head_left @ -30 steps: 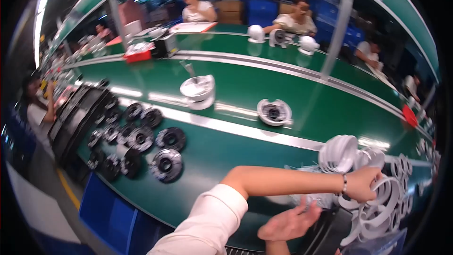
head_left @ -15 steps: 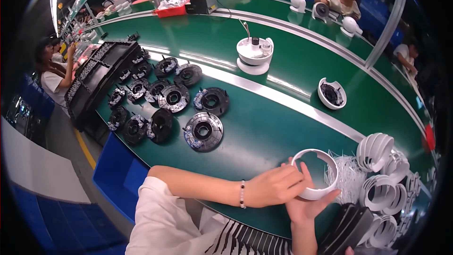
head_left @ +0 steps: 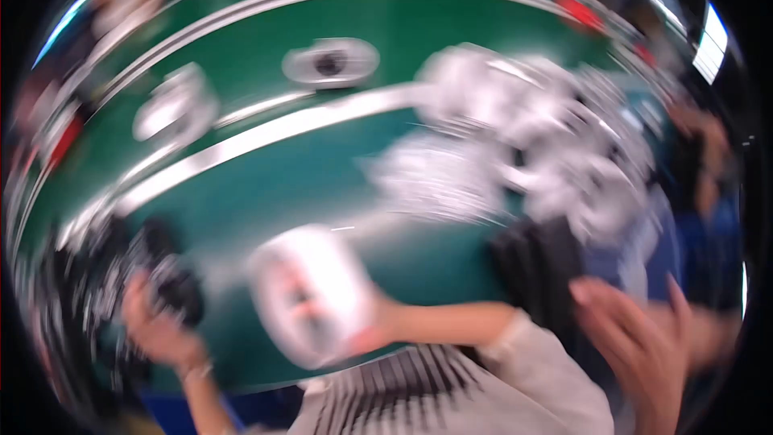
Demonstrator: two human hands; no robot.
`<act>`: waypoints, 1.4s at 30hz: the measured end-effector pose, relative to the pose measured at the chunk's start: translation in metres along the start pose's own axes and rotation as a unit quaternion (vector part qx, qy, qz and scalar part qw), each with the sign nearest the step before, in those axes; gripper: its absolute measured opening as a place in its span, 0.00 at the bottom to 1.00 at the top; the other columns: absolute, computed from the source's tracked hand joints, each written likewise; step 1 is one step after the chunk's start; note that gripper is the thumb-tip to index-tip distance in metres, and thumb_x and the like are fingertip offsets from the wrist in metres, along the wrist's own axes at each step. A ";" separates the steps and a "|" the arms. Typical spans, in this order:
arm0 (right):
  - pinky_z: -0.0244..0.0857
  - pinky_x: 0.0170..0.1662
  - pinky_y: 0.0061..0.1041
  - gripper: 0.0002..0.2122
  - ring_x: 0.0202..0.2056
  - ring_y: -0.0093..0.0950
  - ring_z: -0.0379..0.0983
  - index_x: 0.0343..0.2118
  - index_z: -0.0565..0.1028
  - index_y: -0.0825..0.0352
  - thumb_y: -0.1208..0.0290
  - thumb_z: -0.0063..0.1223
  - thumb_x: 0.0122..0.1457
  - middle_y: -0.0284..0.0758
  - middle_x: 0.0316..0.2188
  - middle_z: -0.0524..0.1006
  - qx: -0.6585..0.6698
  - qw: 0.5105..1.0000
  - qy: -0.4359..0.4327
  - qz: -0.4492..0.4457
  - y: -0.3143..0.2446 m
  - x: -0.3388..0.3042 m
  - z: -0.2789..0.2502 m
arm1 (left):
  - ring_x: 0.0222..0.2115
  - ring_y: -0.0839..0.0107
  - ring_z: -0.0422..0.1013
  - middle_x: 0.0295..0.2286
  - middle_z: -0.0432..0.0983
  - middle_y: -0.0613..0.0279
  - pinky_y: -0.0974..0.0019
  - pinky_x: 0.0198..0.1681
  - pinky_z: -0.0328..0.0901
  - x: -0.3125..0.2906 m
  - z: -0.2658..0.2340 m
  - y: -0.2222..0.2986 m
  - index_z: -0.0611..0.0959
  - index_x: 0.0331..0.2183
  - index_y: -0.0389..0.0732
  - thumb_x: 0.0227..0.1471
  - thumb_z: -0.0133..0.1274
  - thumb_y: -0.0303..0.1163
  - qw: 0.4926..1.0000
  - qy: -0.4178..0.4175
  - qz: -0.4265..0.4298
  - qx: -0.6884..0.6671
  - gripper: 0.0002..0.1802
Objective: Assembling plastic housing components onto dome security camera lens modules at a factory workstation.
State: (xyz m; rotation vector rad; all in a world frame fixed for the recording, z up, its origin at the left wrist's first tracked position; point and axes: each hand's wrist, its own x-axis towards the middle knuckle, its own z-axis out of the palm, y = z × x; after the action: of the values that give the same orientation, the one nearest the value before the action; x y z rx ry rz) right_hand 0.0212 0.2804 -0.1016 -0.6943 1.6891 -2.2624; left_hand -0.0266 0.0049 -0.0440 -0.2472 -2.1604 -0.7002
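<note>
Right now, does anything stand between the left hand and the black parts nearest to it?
Nothing visible does. The left hand is close by the black parts, overlapping them in view; blur hides whether it touches them. The white ring, held in the right hand, is off to the right of both, not between.

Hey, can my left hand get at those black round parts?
Probably yes: your left hand is at the black round parts, with nothing visible in the way, though blur hides whether it touches them.
</note>
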 end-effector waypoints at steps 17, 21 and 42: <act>0.43 0.53 0.42 0.61 0.59 0.36 0.31 0.56 0.26 0.61 0.48 0.64 0.29 0.41 0.58 0.32 0.122 0.989 0.065 -0.053 -0.049 0.023 0.019 | 0.49 0.58 0.56 0.48 0.57 0.48 0.60 0.52 0.51 0.014 0.040 -0.016 0.60 0.47 0.29 0.52 0.35 0.24 0.991 -0.099 0.065 -0.061 0.19; 0.43 0.53 0.42 0.59 0.59 0.34 0.31 0.56 0.27 0.60 0.49 0.64 0.29 0.38 0.58 0.32 0.097 0.991 0.077 -0.046 -0.053 0.023 0.017 | 0.49 0.58 0.56 0.48 0.57 0.48 0.60 0.53 0.51 0.013 0.040 -0.024 0.60 0.47 0.29 0.52 0.35 0.23 0.990 -0.070 0.072 -0.097 0.19; 0.39 0.54 0.41 0.58 0.59 0.32 0.32 0.57 0.30 0.61 0.52 0.66 0.29 0.36 0.59 0.34 0.052 0.991 0.115 -0.044 -0.044 0.027 0.010 | 0.46 0.59 0.60 0.46 0.62 0.50 0.63 0.49 0.53 0.035 0.004 -0.020 0.67 0.43 0.29 0.49 0.40 0.22 0.982 -0.074 0.123 0.124 0.17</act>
State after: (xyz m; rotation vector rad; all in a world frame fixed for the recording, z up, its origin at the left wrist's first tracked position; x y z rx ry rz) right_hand 0.0068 0.2731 -0.0511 -0.5111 1.6503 -2.5580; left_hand -0.0602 -0.0117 -0.0270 -0.4349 -2.2816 -0.2759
